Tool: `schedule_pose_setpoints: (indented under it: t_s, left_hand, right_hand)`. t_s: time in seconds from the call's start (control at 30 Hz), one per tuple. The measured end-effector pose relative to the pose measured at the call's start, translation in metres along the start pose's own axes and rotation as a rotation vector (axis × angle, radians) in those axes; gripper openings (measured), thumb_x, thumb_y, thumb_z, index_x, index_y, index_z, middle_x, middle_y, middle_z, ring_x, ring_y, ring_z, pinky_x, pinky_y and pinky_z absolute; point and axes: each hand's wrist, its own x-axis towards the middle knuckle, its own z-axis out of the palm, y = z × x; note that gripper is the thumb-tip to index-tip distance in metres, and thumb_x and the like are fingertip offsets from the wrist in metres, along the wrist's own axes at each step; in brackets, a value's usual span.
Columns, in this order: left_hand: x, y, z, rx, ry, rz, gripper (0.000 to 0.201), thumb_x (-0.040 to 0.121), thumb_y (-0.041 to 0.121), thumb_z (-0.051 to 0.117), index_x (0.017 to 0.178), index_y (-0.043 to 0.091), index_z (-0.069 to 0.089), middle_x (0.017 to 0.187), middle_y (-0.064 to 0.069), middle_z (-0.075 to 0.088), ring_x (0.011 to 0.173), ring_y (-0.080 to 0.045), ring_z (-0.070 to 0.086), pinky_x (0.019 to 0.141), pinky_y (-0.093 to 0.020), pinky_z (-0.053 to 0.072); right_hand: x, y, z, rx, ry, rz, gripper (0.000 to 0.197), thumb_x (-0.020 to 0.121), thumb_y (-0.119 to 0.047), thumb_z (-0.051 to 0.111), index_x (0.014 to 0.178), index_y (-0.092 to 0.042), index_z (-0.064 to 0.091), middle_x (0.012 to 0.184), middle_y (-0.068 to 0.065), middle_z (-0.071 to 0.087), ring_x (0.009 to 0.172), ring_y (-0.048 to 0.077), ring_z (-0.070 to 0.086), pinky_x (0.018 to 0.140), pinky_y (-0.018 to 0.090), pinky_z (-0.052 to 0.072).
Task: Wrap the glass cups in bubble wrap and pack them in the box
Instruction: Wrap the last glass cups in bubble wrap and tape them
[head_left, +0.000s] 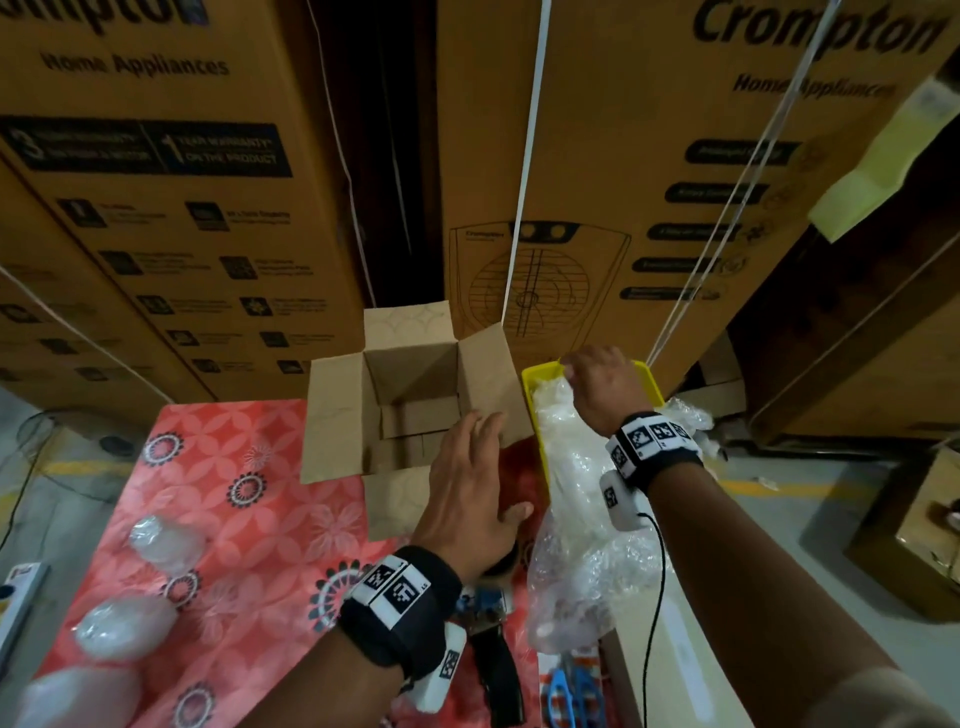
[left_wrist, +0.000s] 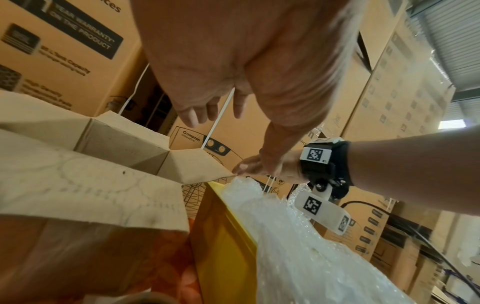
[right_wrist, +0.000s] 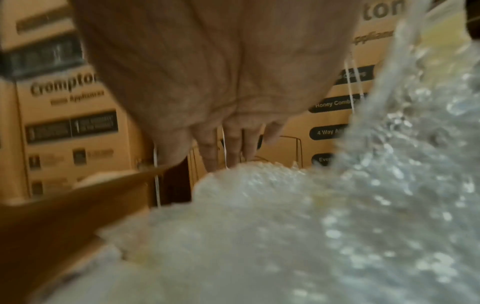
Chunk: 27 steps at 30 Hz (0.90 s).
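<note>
An open brown cardboard box (head_left: 410, 405) stands on the red flowered cloth (head_left: 234, 467), flaps spread, nothing visible inside. My left hand (head_left: 483, 467) hovers over its near right flap, fingers straight, holding nothing; the left wrist view shows the same left hand (left_wrist: 213, 107) above the box (left_wrist: 116, 148). My right hand (head_left: 587, 374) reaches into the yellow tray (head_left: 535, 384), its fingers (right_wrist: 228, 144) straight and pointing down at the bubble wrap (right_wrist: 285, 216). Three bubble-wrapped cups (head_left: 161, 540) (head_left: 124, 626) (head_left: 78, 696) lie at the left.
Bubble wrap (head_left: 571, 467) spills over the tray's near end. A black tape dispenser (head_left: 493, 654) and blue scissors (head_left: 566, 691) lie near the front edge. Tall printed cartons (head_left: 649, 182) wall off the back. A dark round thing (head_left: 501, 564) sits under my left wrist.
</note>
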Motion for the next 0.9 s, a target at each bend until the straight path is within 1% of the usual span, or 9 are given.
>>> schedule_pose_setpoints:
  t_s: [0.13, 0.27, 0.33, 0.47, 0.53, 0.63, 0.73, 0.83, 0.9]
  left_hand:
    - [-0.003, -0.006, 0.006, -0.017, 0.002, -0.034, 0.098, 0.083, 0.038, 0.085, 0.16, 0.031, 0.024, 0.164, 0.001, 0.017, 0.152, -0.024, 0.026, 0.123, -0.05, 0.035]
    - [-0.011, -0.009, 0.008, -0.067, -0.011, -0.03, 0.089, 0.086, 0.036, 0.083, 0.157, 0.034, 0.03, 0.158, 0.005, 0.021, 0.15, -0.021, 0.029, 0.122, -0.048, 0.037]
    - [-0.015, -0.009, 0.007, -0.105, 0.001, 0.009, 0.082, 0.088, 0.034, 0.081, 0.154, 0.039, 0.033, 0.155, 0.007, 0.023, 0.148, -0.018, 0.031, 0.122, -0.041, 0.037]
    - [-0.018, -0.008, 0.002, -0.152, 0.056, 0.059, 0.068, 0.09, 0.023, 0.079, 0.147, 0.037, 0.043, 0.151, 0.01, 0.026, 0.144, -0.014, 0.036, 0.108, -0.001, 0.028]
    - [-0.019, -0.007, 0.0, -0.167, 0.065, 0.061, 0.065, 0.091, 0.021, 0.078, 0.145, 0.035, 0.046, 0.15, 0.011, 0.026, 0.142, -0.013, 0.037, 0.104, 0.004, 0.024]
    - [-0.02, -0.005, -0.002, -0.191, 0.06, 0.045, 0.065, 0.091, 0.023, 0.079, 0.145, 0.039, 0.045, 0.15, 0.015, 0.025, 0.14, -0.009, 0.037, 0.104, -0.001, 0.031]
    - [-0.02, 0.002, -0.008, -0.254, 0.076, 0.017, 0.067, 0.092, 0.024, 0.08, 0.145, 0.042, 0.044, 0.149, 0.016, 0.027, 0.134, -0.01, 0.046, 0.098, -0.022, 0.054]
    - [-0.019, 0.015, -0.021, -0.398, 0.141, 0.02, 0.064, 0.095, 0.027, 0.077, 0.144, 0.049, 0.041, 0.14, 0.02, 0.043, 0.119, -0.009, 0.058, 0.089, -0.032, 0.059]
    - [-0.016, 0.026, -0.034, -0.502, 0.206, 0.03, 0.059, 0.099, 0.031, 0.073, 0.148, 0.047, 0.043, 0.134, 0.02, 0.051, 0.115, -0.012, 0.061, 0.089, -0.037, 0.06]
  right_hand:
    - [0.019, 0.017, 0.012, -0.225, -0.346, -0.016, 0.061, 0.101, -0.059, 0.053, 0.155, -0.033, 0.044, 0.157, 0.0, 0.049, 0.148, 0.027, 0.039, 0.12, 0.052, 0.024]
    - [0.017, 0.035, 0.015, -0.325, -0.292, 0.045, 0.051, 0.097, -0.05, 0.064, 0.146, -0.041, 0.052, 0.141, -0.005, 0.066, 0.133, 0.023, 0.058, 0.115, 0.047, 0.033]
    - [0.014, 0.041, 0.015, -0.21, -0.194, 0.125, 0.046, 0.099, -0.049, 0.063, 0.143, -0.036, 0.057, 0.137, -0.001, 0.069, 0.128, 0.026, 0.062, 0.113, 0.045, 0.035]
    - [0.014, 0.05, 0.001, 0.227, -0.114, 0.321, 0.052, 0.104, -0.041, 0.059, 0.15, -0.019, 0.049, 0.145, 0.014, 0.062, 0.132, 0.039, 0.057, 0.114, 0.05, 0.034]
    - [0.012, 0.052, -0.012, 0.569, -0.071, 0.414, 0.057, 0.103, -0.039, 0.062, 0.154, -0.019, 0.046, 0.149, 0.016, 0.058, 0.131, 0.04, 0.057, 0.109, 0.053, 0.046]
    - [0.013, 0.057, -0.036, 1.076, 0.028, 0.513, 0.057, 0.095, -0.04, 0.073, 0.146, -0.019, 0.057, 0.137, 0.009, 0.065, 0.12, 0.031, 0.064, 0.088, 0.048, 0.058]
    - [0.014, 0.052, -0.061, 1.434, 0.064, 0.465, 0.036, 0.094, -0.034, 0.074, 0.117, -0.007, 0.071, 0.107, 0.008, 0.078, 0.102, 0.026, 0.074, 0.1, 0.057, 0.055]
    - [0.004, 0.034, -0.084, 1.739, 0.0, 0.4, 0.062, 0.092, -0.034, 0.076, 0.139, 0.004, 0.06, 0.139, 0.03, 0.063, 0.133, 0.049, 0.057, 0.116, 0.066, 0.04]
    - [-0.009, 0.013, -0.095, 1.849, -0.022, 0.349, 0.059, 0.097, -0.026, 0.071, 0.145, 0.004, 0.055, 0.145, 0.031, 0.058, 0.137, 0.048, 0.054, 0.116, 0.059, 0.044]
